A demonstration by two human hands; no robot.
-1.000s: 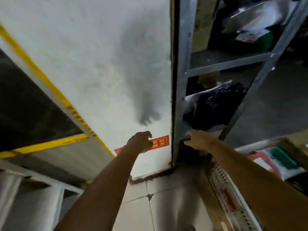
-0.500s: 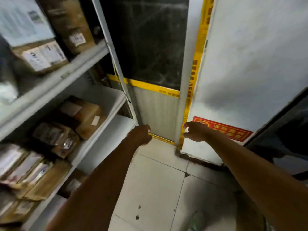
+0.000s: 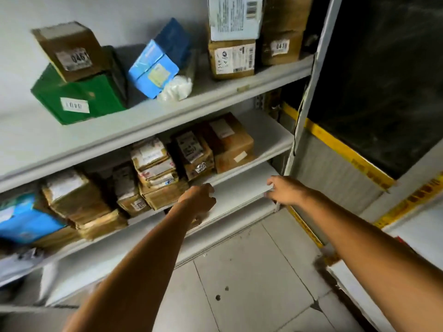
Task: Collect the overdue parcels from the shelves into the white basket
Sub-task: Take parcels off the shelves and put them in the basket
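— What is nearest?

— Two bare forearms reach out over the tiled floor (image 3: 239, 283). The left hand (image 3: 199, 200) shows its back, with its fingers (image 3: 210, 188) curled in together; nothing shows in them. It hangs in front of the bottom shelf (image 3: 237, 195), just below the edge of the middle shelf.

— And the right hand (image 3: 284, 190)?

— Its fingers (image 3: 271, 180) are loosely apart and hold nothing. The tips are at the right end of the bottom shelf, near the grey upright post (image 3: 300, 130). I cannot tell whether they touch it.

— Where are the parcels?

— Just beyond the left hand, brown cardboard parcels (image 3: 165, 168) stand packed side by side on the middle shelf, with a blue packet (image 3: 21, 219) at the far left. Higher and further back, the top shelf (image 3: 143, 116) carries a green box (image 3: 79, 97) with a brown box (image 3: 72, 51) marked 0461 tilted on it, a blue box (image 3: 158, 61) leaning beside a white bag (image 3: 176, 88), and stacked cartons (image 3: 232, 58) at the right.
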